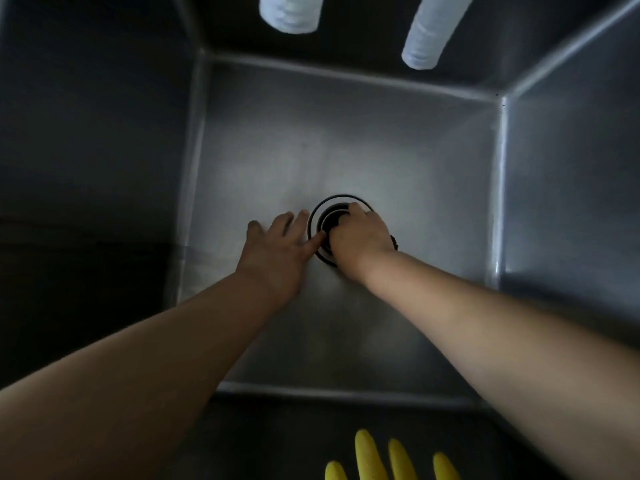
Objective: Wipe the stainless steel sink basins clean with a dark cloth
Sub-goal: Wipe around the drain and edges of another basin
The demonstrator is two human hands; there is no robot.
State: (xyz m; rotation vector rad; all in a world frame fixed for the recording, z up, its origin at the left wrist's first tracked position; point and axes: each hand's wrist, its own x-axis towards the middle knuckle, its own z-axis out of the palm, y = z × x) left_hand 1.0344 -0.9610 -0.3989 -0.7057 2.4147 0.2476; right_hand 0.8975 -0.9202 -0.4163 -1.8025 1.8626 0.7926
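I look straight down into a deep stainless steel sink basin [346, 133]. At the round drain [320, 209] in its floor both of my hands meet. My right hand [360, 237] is curled over the drain and grips a dark cloth, of which only a small edge [393, 241] shows beside the wrist. My left hand [277, 251] lies flat on the basin floor just left of the drain, with its fingers spread and its thumb touching the drain's rim. Most of the cloth is hidden under my right hand.
Two white ribbed hoses [291, 12] [429, 32] hang down at the basin's far wall. Yellow glove fingers [369, 459] lie on the near rim below my arms. Steep steel walls [571, 168] close the basin in on all sides.
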